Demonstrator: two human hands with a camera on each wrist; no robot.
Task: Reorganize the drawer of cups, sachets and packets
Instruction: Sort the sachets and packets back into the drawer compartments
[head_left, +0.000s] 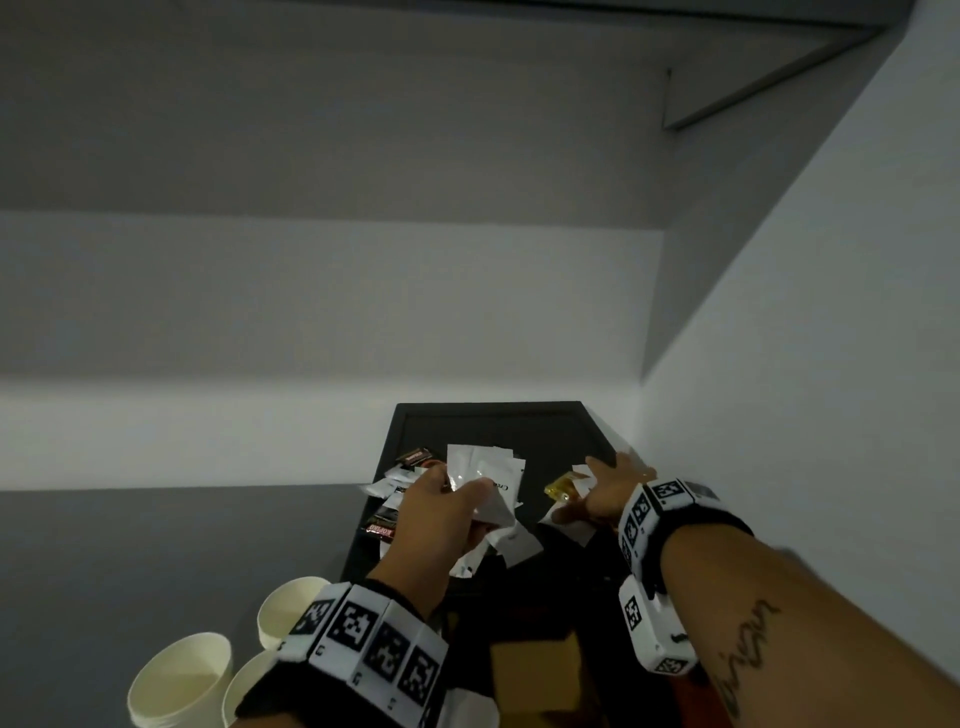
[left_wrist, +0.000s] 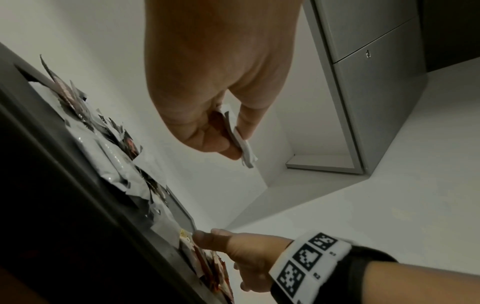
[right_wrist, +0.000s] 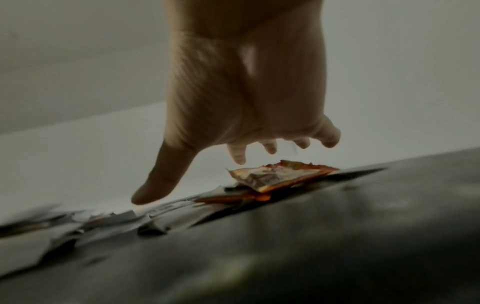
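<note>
A black drawer tray (head_left: 493, 408) holds a scatter of white sachets, dark brown packets (head_left: 415, 457) and orange-yellow packets (head_left: 560, 488). My left hand (head_left: 467, 491) hovers over the tray's left half and pinches a thin stack of white sachets (head_left: 485, 470) between thumb and fingers; the left wrist view shows the stack of white sachets (left_wrist: 240, 142) edge-on in my left hand (left_wrist: 237, 144). My right hand (head_left: 602, 475) is over the tray's right side with fingers spread and holds nothing. In the right wrist view the right hand (right_wrist: 192, 179) hangs just above an orange packet (right_wrist: 280, 174).
Three cream paper cups (head_left: 182, 675) stand at the lower left, beside the tray. A brown box (head_left: 535, 670) sits in the dark near my wrists. A white wall (head_left: 831, 312) runs close along the tray's right edge. Grey cabinets (left_wrist: 376, 82) hang above.
</note>
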